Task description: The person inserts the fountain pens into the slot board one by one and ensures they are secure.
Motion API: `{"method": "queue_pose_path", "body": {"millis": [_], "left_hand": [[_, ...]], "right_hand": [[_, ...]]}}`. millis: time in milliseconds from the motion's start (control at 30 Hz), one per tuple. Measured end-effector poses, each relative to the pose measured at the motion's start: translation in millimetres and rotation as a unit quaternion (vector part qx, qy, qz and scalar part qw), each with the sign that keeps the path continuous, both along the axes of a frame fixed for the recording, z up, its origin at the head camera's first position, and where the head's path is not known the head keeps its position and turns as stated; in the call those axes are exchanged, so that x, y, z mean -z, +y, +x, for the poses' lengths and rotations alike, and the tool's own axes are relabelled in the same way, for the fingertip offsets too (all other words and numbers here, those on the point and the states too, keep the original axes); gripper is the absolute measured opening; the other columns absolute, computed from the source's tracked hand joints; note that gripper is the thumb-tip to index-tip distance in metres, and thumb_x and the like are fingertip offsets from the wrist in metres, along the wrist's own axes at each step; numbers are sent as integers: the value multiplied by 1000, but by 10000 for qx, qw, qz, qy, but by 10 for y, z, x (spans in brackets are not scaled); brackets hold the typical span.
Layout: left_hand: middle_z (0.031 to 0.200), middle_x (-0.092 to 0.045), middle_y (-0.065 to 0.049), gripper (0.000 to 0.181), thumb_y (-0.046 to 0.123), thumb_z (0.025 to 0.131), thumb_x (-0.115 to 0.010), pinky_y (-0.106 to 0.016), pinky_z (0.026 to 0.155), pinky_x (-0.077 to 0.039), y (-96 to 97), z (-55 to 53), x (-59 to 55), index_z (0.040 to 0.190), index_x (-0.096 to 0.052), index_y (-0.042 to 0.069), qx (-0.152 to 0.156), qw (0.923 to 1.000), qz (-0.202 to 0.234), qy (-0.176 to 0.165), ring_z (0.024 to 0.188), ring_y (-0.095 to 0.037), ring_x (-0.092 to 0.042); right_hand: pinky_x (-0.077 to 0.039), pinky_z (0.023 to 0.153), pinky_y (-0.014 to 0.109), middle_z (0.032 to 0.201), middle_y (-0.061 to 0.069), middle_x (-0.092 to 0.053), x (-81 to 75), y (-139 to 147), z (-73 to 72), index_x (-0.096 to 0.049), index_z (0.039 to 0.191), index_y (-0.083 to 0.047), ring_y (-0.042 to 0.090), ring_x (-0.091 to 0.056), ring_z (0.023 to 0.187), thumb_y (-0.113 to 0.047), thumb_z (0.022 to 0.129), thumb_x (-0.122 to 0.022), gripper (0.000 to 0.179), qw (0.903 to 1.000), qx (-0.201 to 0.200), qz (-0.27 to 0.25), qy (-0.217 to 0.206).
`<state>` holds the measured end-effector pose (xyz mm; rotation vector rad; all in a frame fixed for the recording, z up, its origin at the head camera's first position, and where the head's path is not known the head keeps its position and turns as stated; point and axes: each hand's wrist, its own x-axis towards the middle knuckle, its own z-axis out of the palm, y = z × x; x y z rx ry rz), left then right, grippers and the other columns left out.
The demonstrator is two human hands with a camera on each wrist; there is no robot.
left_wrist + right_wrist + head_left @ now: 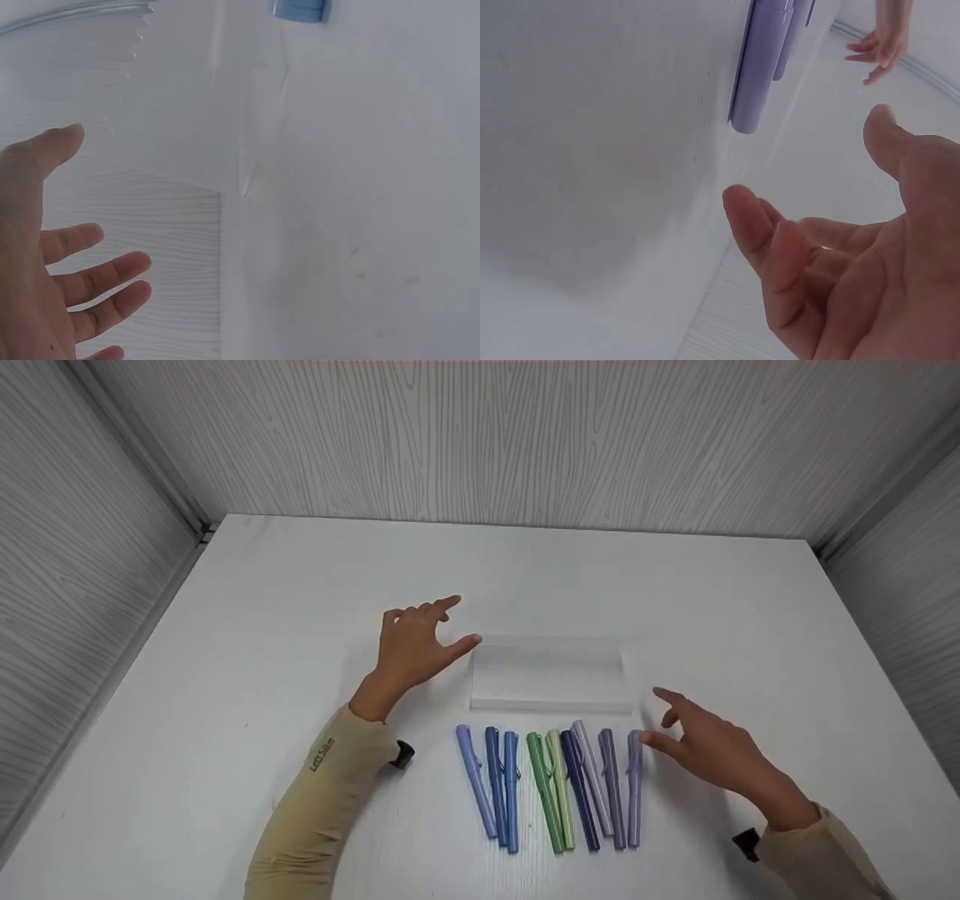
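Observation:
A clear plastic tray (pixel 551 705) lies on the white table, behind a row of capped pens. My left hand (pixel 412 645) hovers at the tray's left end, thumb and fingers spread apart, holding nothing. In the left wrist view the same hand (pixel 67 255) shows loose fingers beside the tray's notched edge (pixel 131 56). My right hand (pixel 709 746) is at the right end of the row, thumb tip overlapping the top of the lavender pen (pixel 635 795). Seen from the right wrist, this hand (pixel 847 262) has loosely bent fingers and grips nothing; a purple pen (pixel 759 75) lies beyond it.
The row holds a periwinkle pen (pixel 476 784), blue pens (pixel 512 795), green pens (pixel 545 795), a dark navy pen (pixel 581 795) and several purple ones (pixel 611 795). Wood-grain panels (pixel 487 442) stand behind the table (pixel 225 660) and at both sides.

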<state>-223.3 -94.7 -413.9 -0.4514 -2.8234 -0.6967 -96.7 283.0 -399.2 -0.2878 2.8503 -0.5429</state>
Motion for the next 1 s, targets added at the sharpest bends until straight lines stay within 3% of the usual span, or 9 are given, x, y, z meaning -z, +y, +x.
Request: {"method": "queue_pose_path", "body": {"millis": [100,300,533,733,833,1000], "left_hand": [[113,-70,-8,70,63,84,-60,-54,100,-34,20,-11,9,139,-52,20,63,9996,194,-199,104,-25,-64],[113,-70,-9,71,59,83,-64,-50,97,-35,34,-22,13,140,-50,19,75,9967,584,-561,100,-24,-66],[100,-72,-8,66,54,82,-69,-47,92,-42,57,-22,43,135,-53,17,91,9944,815,-672,81,-26,-64],[87,-70,-4,54,47,83,-71,-33,71,-42,73,-31,68,126,-58,17,218,9875,1254,-926,67,-20,-56],[86,-70,-3,49,43,84,-71,-29,66,-39,83,-17,82,123,-59,16,276,9840,1388,-1081,68,-18,-55],[89,-71,-5,39,39,86,-70,-29,69,-42,98,-1,86,114,-63,12,250,9818,1466,-1183,77,-20,-60]], "right_hand": [[-42,57,29,112,11,-66,-7,-13,22,-32,147,-6,12,-56,72,-57,90,-57,81,9984,-52,-211,-524],[-44,59,31,101,7,-67,21,-125,60,-29,146,-7,13,-57,72,-54,85,-65,85,9908,64,-493,-1255],[-44,58,31,91,3,-67,57,-228,96,-31,143,-2,13,-57,71,-47,83,-71,86,9907,206,-323,-1305],[-43,56,31,90,3,-65,97,-254,84,-32,143,0,13,-57,68,-45,82,-73,86,9887,304,-304,-1439],[-43,55,31,91,3,-64,112,-258,81,-31,143,0,13,-58,65,-44,82,-74,87,9859,395,-342,-1591],[-42,55,31,91,3,-64,112,-289,56,-33,142,1,13,-57,66,-40,82,-75,84,9859,455,-199,-1598]]}}
